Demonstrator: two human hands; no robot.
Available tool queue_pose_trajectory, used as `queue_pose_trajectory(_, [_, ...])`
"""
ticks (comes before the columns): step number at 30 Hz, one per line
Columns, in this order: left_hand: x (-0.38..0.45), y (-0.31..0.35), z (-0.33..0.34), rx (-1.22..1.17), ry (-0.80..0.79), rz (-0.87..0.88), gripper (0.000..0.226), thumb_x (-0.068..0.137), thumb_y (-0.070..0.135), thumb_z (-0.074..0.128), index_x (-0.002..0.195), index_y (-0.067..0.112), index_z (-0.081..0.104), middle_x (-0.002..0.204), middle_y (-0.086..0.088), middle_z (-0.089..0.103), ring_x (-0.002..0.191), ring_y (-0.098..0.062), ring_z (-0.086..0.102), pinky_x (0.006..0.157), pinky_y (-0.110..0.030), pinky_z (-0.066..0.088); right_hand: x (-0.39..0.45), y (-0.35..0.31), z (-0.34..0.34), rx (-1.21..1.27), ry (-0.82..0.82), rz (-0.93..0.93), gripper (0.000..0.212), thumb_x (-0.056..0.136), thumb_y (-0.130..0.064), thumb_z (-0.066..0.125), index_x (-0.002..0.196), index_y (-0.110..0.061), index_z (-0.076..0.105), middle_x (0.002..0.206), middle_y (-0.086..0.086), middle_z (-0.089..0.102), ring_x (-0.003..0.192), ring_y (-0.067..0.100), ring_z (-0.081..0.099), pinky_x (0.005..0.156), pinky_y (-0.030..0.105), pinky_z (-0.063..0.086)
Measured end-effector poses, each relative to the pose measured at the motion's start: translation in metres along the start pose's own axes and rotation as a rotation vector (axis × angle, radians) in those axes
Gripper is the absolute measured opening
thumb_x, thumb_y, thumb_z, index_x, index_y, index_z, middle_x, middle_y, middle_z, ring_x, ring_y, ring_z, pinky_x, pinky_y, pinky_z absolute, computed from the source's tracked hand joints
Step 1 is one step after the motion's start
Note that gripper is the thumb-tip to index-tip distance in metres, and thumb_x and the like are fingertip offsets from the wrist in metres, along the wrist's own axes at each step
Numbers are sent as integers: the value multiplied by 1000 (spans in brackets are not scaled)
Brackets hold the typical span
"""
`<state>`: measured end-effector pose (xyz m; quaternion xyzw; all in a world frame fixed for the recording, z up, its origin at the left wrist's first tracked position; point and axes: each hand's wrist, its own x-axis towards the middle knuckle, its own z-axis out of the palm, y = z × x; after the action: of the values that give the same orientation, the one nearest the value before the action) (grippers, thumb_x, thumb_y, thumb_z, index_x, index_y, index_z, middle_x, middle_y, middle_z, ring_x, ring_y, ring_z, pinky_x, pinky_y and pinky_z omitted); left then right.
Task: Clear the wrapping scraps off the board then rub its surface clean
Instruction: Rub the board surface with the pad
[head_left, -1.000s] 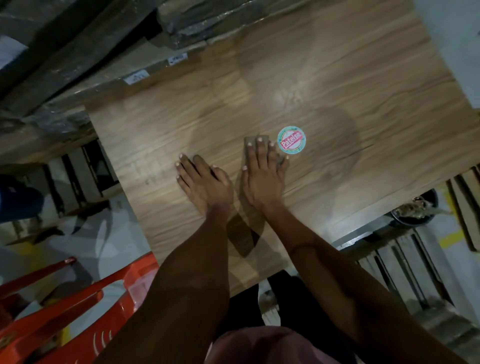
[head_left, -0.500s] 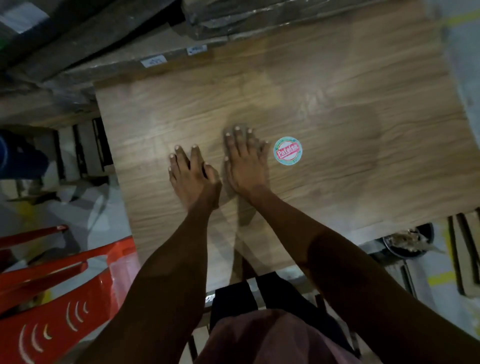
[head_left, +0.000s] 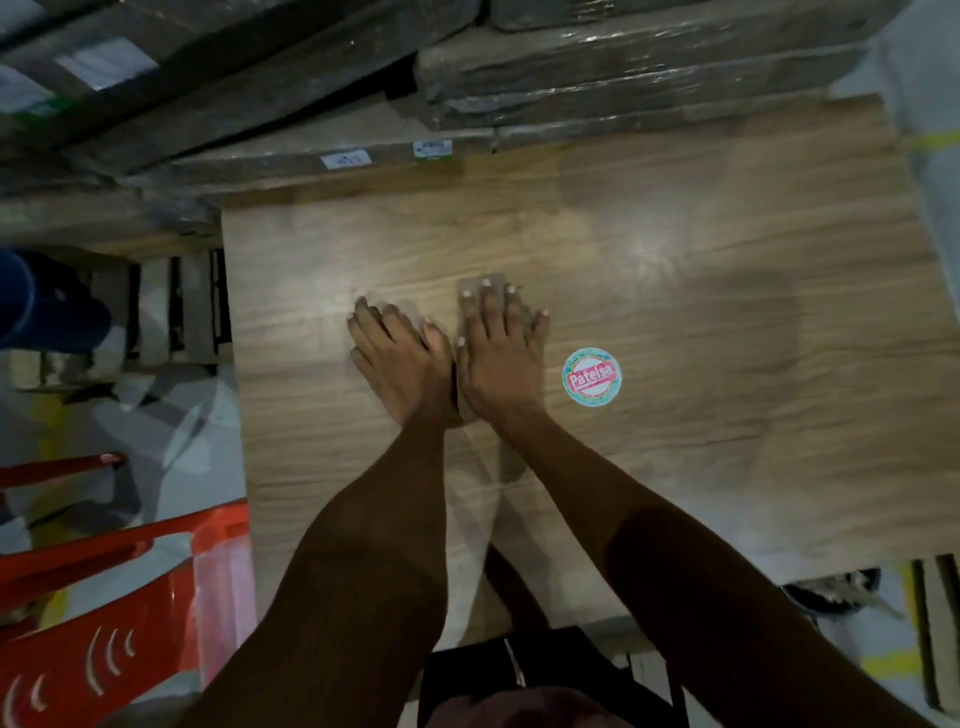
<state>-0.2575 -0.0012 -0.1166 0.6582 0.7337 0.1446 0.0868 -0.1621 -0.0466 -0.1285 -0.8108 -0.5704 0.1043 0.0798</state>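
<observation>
Board (head_left: 675, 467): wood-grain panel lying flat, filling most of the view; whether a bench carries it cannot be told. No wrapping scraps show on its face, so the clearing step is judged done and the rubbing step in hand.

Wrapped packs (head_left: 623, 67): stacked beyond the board's far edge, overlapping that edge.

Red chair (head_left: 104, 597): off the board's left edge, near corner.

Left hand (head_left: 400, 364): flat on the board left of centre, fingers straight, holding nothing.

Right hand (head_left: 498, 358): flat just beside the left, thumbs touching or nearly so. Its straight fingers press a small pale pad (head_left: 480, 288), which shows only beyond the fingertips; nothing is pinched.

Sticker (head_left: 591, 376): round, on the board just right of the right hand.

Judgement: the unrubbed stretch lies mainly right of the pad, along the board's long axis; the right hand is nearer. The sticker sits directly in that path.
</observation>
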Motion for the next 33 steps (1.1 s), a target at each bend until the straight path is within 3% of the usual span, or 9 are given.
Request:
queue_pose_trajectory(4, [2, -1, 4, 19, -63, -18, 55, 96, 41, 46, 141, 10, 47, 160, -17, 36, 150, -37, 30, 115, -51, 32, 18, 2, -1, -4, -12, -143, 62, 102, -40, 37, 161, -25, 28, 171, 2, 22, 157, 31, 18, 120, 64, 16])
queue_pose_trajectory(12, [2, 1, 4, 12, -76, -43, 53, 97, 42, 47, 141, 13, 46, 162, -16, 34, 151, -35, 27, 114, -50, 28, 67, -8, -8, 37, 66, 219, 67, 98, -39, 33, 162, -21, 25, 171, 7, 19, 157, 36, 17, 120, 68, 13])
queue_pose_trajectory(18, [2, 2, 3, 36, -73, -54, 53, 98, 42, 48, 142, 13, 46, 161, -14, 36, 151, -33, 28, 113, -50, 31, 83, -1, -9, -26, -23, -186, 60, 104, -41, 29, 162, -25, 26, 171, 0, 20, 157, 29, 17, 120, 68, 15])
queue_pose_trajectory(24, [4, 3, 3, 45, -84, -63, 54, 97, 42, 51, 141, 13, 48, 160, -14, 36, 151, -33, 28, 112, -50, 30, 121, -6, -13, 41, 26, 154, 60, 103, -38, 30, 161, -23, 28, 171, 3, 21, 157, 34, 16, 118, 72, 14])
queue_pose_trajectory(26, [4, 2, 3, 62, -96, -68, 54, 97, 43, 51, 142, 13, 47, 161, -13, 35, 151, -32, 27, 113, -50, 30, 125, -16, -12, 31, 11, 122, 61, 102, -39, 28, 161, -23, 27, 171, 4, 21, 157, 35, 17, 117, 73, 13])
queue_pose_trajectory(30, [3, 4, 3, 62, -106, -71, 53, 97, 43, 50, 142, 15, 46, 161, -13, 34, 152, -32, 26, 113, -50, 30, 132, -9, -10, -33, -22, -139, 60, 103, -39, 29, 161, -24, 26, 170, 2, 22, 157, 31, 18, 118, 71, 16])
queue_pose_trajectory(33, [4, 4, 2, 66, -111, -71, 54, 97, 43, 49, 143, 14, 46, 162, -13, 34, 152, -33, 25, 113, -51, 30, 148, -1, -12, -22, 9, -83, 60, 103, -38, 31, 161, -24, 27, 170, 1, 24, 157, 30, 20, 119, 68, 18])
